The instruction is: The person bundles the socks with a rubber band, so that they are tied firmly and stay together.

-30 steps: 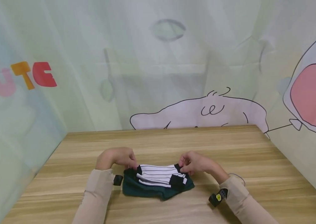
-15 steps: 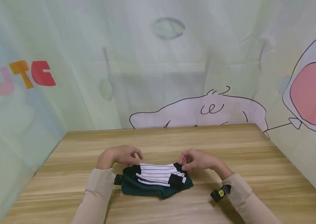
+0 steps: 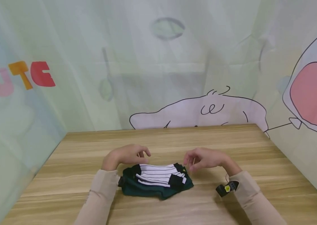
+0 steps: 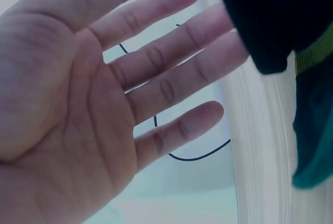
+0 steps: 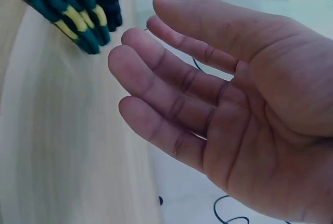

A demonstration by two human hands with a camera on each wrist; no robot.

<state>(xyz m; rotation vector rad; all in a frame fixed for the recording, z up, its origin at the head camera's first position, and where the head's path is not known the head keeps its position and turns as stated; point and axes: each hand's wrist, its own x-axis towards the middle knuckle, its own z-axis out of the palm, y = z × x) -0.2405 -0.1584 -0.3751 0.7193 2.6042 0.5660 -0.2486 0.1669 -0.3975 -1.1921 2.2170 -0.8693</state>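
near edge of the wooden table: bare. at mid-table a stack of folded socks, striped sock on top of dark green socks. left hand hovers just beyond the stack's left end, fingers spread and straight, holding nothing. right hand sits at the right end, fingers relaxed and apart, also clear of the fabric. risk: the top sock lies loose and askew; a brush from either hand could slide it off or unfold the pile. far side: cartoon backdrop.
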